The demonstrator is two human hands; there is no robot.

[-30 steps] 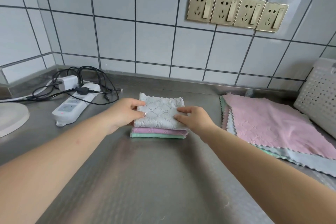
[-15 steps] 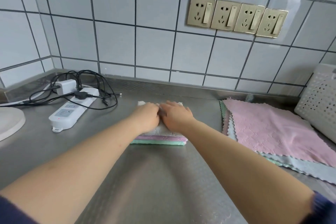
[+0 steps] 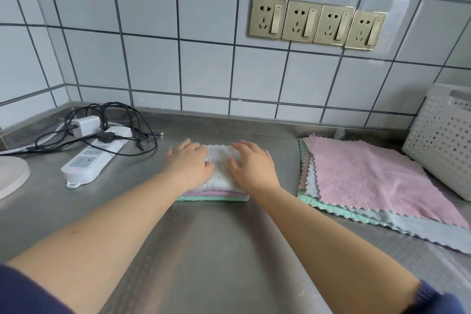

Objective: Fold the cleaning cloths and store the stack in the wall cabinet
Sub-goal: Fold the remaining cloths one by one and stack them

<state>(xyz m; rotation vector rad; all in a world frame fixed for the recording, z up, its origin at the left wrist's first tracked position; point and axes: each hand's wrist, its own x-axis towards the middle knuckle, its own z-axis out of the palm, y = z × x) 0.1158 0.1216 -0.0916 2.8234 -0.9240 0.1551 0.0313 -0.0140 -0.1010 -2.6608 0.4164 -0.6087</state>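
A small stack of folded cloths [image 3: 219, 186] is seen lying on the steel table [image 3: 204, 250], near its far middle. The stack is topped by a white cloth [image 3: 220, 166], under which a pink layer and a green layer are shown at the near edge. The left hand [image 3: 190, 164] is laid flat on the left part of the white cloth, its fingers [image 3: 182, 146] held straight and pointed toward the wall, with nothing gripped. The right hand [image 3: 253, 167] is pressed flat on the right part of the same cloth, its fingers [image 3: 242, 146] likewise extended and slightly spread, with nothing gripped. A strip of white cloth is left visible between the two hands.

To the right of the stack, a pile of unfolded cloths [image 3: 369, 181] is spread flat on the table, with a pink one on top and pale blue and green edges shown beneath. A white perforated basket [image 3: 443, 143] is placed at the far right, just beside that pile. On the left, a white power strip [image 3: 94, 155] is seen with a charger [image 3: 85, 126] and black cables [image 3: 122, 120] coiled about it. Four brass-coloured wall sockets [image 3: 317, 23] are mounted on the tiled wall above
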